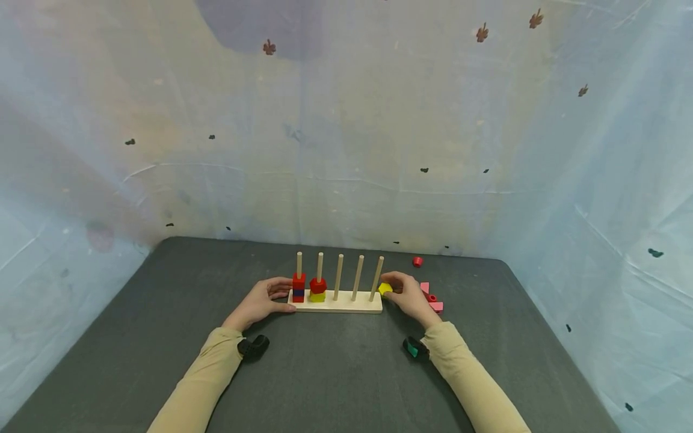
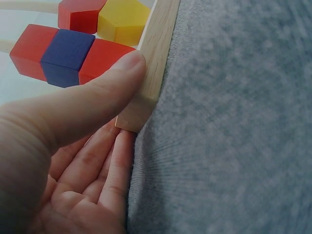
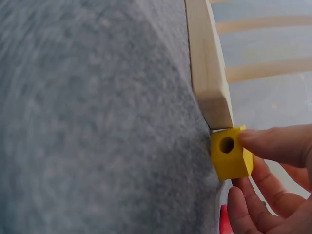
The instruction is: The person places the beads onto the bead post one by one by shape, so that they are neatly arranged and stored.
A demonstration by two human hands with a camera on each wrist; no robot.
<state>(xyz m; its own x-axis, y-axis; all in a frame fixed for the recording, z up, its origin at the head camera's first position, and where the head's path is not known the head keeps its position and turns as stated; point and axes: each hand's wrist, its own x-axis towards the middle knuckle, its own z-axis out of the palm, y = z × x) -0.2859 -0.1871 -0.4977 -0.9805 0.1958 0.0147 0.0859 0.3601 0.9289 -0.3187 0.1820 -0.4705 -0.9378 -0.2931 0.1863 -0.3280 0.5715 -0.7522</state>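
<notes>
A wooden peg board (image 1: pixel 338 305) with several upright pegs stands on the table. Red and blue square blocks (image 1: pixel 298 288) are stacked on its leftmost peg; a red block (image 1: pixel 317 285) sits over a yellow one (image 1: pixel 317 297) on the second peg. My left hand (image 1: pixel 267 297) holds the board's left end, thumb at the front edge by the lowest red block (image 2: pixel 105 56) and fingers against the end face. At the board's right end, my right hand (image 1: pixel 406 293) pinches a yellow block (image 3: pixel 229 155), its round hole showing in the right wrist view.
Pink and red blocks (image 1: pixel 436 307) lie beyond my right hand, partly hidden by it. Farther back on the dark table (image 1: pixel 335 373) is a small red piece (image 1: pixel 417 261). A pale, spotted sheet (image 1: pixel 346 120) hangs behind and at both sides.
</notes>
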